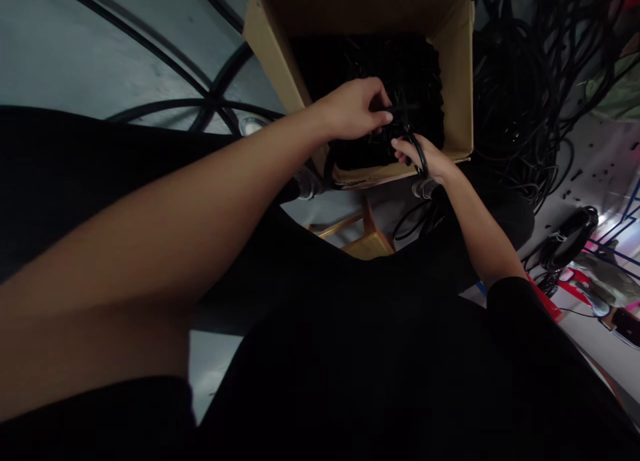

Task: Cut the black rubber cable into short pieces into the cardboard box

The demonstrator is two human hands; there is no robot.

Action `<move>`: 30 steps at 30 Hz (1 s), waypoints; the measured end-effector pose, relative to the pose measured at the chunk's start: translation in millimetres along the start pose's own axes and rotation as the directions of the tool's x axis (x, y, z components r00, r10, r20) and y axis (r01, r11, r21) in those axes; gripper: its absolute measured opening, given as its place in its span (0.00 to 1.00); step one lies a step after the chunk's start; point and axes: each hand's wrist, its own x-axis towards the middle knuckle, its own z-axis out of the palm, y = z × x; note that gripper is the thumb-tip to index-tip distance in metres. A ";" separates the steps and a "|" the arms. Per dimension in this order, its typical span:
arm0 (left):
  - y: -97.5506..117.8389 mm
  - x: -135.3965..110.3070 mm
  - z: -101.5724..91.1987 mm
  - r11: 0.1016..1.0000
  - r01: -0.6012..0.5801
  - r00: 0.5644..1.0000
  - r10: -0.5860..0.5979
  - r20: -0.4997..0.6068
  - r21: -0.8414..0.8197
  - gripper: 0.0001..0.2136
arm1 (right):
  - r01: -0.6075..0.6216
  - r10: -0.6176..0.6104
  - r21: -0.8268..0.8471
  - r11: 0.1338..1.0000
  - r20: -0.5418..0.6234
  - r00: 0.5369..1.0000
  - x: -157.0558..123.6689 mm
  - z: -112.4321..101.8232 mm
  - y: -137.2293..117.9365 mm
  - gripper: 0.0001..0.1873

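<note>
Over an open cardboard box, my left hand is closed, pinching a thin black strip that points to the right. My right hand is wrapped round the black handles of a pair of scissors, close below the strip. The scissor blades are hard to make out against the dark contents. Many small black pieces fill the box beneath both hands. Whether the blades touch the strip I cannot tell.
Tangled black hoses or cables lie right of the box. Thick black tubing crosses the floor at left. A wooden stool shows between my legs, and a black coil lies at right with small black scraps scattered on the floor.
</note>
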 end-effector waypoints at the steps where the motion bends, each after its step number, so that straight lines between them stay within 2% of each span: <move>1: -0.7 0.1 0.4 1.000 -0.006 1.000 0.006 0.016 -0.009 0.18 | 0.002 -0.002 -0.007 1.000 0.002 1.000 0.3 -0.7 1.2 0.30; 5: -4.2 0.9 0.4 0.999 -0.038 0.998 0.039 0.054 -0.006 0.18 | 0.058 -0.057 -0.030 0.998 0.045 0.997 2.8 -5.2 9.2 0.30; 9: -8.9 4.4 -1.2 0.990 -0.068 0.993 0.056 0.100 0.125 0.14 | 0.116 -0.113 -0.049 0.992 0.061 0.992 8.0 -9.1 17.7 0.31; 15: -11.5 4.1 -2.9 0.981 -0.037 0.992 0.013 0.129 0.189 0.23 | 0.155 -0.150 -0.079 0.985 0.065 0.986 17.6 -11.1 29.4 0.30; 20: -8.8 2.3 -4.1 0.987 -0.034 0.988 0.009 0.156 0.160 0.29 | 0.090 -0.084 -0.099 0.991 0.062 0.995 19.0 -10.5 33.3 0.32; 22: -5.9 2.3 -4.7 0.986 -0.021 0.990 -0.002 0.141 0.164 0.28 | 0.074 -0.070 -0.079 0.994 0.049 0.996 19.6 -8.8 34.6 0.32; 27: 5.9 -0.4 -5.1 0.979 0.061 0.995 -0.075 0.067 0.194 0.17 | 0.044 -0.044 -0.050 0.998 -0.014 0.999 26.8 -5.5 41.2 0.33; 30: 9.7 -1.2 -3.8 0.981 0.107 0.993 -0.114 0.039 0.160 0.15 | 0.049 -0.050 -0.046 0.998 -0.022 0.999 32.2 -6.3 44.4 0.35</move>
